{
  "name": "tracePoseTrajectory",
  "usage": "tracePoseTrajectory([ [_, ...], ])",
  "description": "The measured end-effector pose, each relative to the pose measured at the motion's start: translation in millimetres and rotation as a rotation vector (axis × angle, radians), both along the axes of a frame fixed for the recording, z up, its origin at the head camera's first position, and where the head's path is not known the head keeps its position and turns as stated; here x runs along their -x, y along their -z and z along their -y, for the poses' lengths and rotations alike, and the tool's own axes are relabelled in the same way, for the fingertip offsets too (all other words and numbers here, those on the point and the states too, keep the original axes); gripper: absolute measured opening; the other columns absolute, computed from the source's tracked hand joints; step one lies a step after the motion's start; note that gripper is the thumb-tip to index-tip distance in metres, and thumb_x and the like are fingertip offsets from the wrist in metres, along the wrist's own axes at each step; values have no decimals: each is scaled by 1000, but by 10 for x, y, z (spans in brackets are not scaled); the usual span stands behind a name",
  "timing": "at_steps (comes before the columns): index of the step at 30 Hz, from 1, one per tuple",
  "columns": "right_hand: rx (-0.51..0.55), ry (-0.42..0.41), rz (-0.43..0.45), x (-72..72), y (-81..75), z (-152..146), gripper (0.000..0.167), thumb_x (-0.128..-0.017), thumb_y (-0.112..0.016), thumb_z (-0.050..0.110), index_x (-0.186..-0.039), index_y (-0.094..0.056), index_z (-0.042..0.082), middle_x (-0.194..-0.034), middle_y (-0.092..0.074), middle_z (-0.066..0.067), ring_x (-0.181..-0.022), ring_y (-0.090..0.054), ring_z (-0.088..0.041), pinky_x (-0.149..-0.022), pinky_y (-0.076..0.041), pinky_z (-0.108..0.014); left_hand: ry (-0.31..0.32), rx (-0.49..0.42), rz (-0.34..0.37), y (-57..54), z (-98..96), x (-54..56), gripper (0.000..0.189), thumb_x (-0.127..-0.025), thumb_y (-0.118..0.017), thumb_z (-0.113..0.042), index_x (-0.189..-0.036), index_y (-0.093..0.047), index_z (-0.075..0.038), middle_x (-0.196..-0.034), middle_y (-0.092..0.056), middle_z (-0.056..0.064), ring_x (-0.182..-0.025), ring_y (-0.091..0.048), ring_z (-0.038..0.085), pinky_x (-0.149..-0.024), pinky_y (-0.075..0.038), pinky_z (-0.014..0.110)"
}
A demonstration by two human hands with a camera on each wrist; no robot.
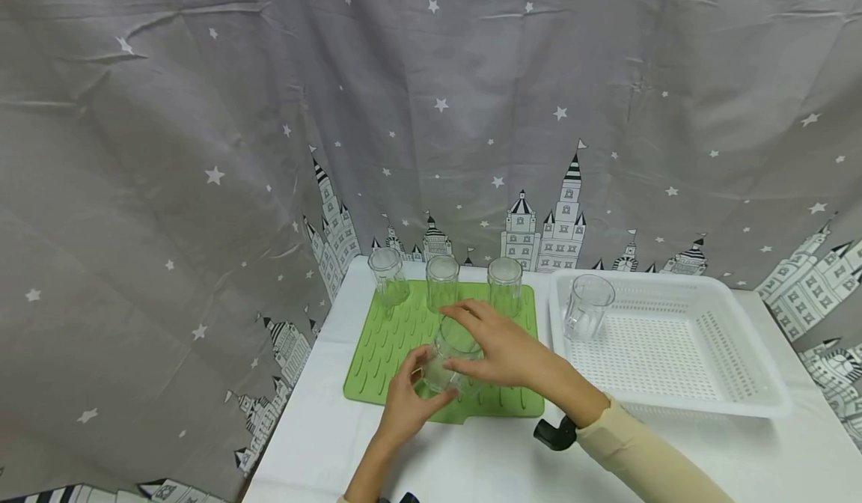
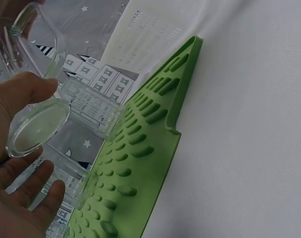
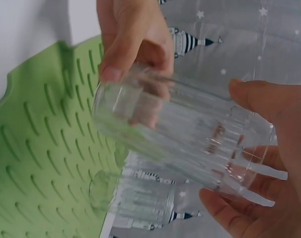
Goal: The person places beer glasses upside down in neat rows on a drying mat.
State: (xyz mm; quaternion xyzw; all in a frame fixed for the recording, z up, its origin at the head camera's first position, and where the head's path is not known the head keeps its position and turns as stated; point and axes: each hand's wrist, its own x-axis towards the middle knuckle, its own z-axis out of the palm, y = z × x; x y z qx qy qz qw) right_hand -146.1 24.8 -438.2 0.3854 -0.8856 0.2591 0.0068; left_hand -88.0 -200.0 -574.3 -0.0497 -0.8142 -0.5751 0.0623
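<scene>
Both hands hold a clear glass mug (image 1: 441,368) close over the green ridged drying mat (image 1: 380,357). My left hand (image 1: 407,402) grips its lower end, thumb on the near side. From above, my right hand (image 1: 494,346) holds the other end between thumb and fingers. The right wrist view shows the mug (image 3: 165,129) lying slantwise between the left hand (image 3: 133,39) and the right hand (image 3: 274,129). Along the mat's back edge stand three more glasses: a left one (image 1: 388,271), a middle one (image 1: 442,282) and a right one (image 1: 505,282).
To the right sits a white perforated plastic basket (image 1: 747,383), with another glass mug (image 1: 588,308) inside at its left end. Mat and basket rest on a white-covered table (image 1: 303,443). Behind hangs a grey curtain (image 1: 431,114) printed with stars and castles.
</scene>
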Motion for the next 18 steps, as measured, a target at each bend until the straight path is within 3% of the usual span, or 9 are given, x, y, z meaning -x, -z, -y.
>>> tracePoseTrajectory([
  [5,0,23,49,41,28,-147,85,-98,-73,59,-167,-40,22,-163,-51,-7,-149,-55,-31,-118,-53,-55,-9,-19,-5,-30,37,-3,79,-81,-95,-24,-150,-56,-26,-150,-63,1,-138,-60,29,-121,-46,59],
  [9,16,50,86,69,55,-258,84,-98,-72,61,-166,-41,21,-162,-53,-8,-145,-58,-32,-116,-54,-58,8,-33,-19,-81,93,-6,79,-80,-96,-19,-148,-57,-29,-148,-63,-3,-136,-61,20,-122,-48,46],
  [14,22,69,94,78,94,-368,80,-99,-71,58,-164,-45,19,-159,-55,-9,-142,-60,-32,-115,-54,-59,19,-77,-97,-206,154,-11,79,-78,-96,-11,-147,-59,-22,-146,-65,1,-136,-61,13,-122,-47,29],
  [18,1,68,81,69,135,-402,71,-101,-70,55,-159,-52,19,-158,-57,-7,-148,-56,-33,-118,-52,-59,13,-80,-144,-292,177,17,78,-79,-95,-10,-148,-59,-17,-146,-66,4,-138,-62,12,-125,-46,35],
])
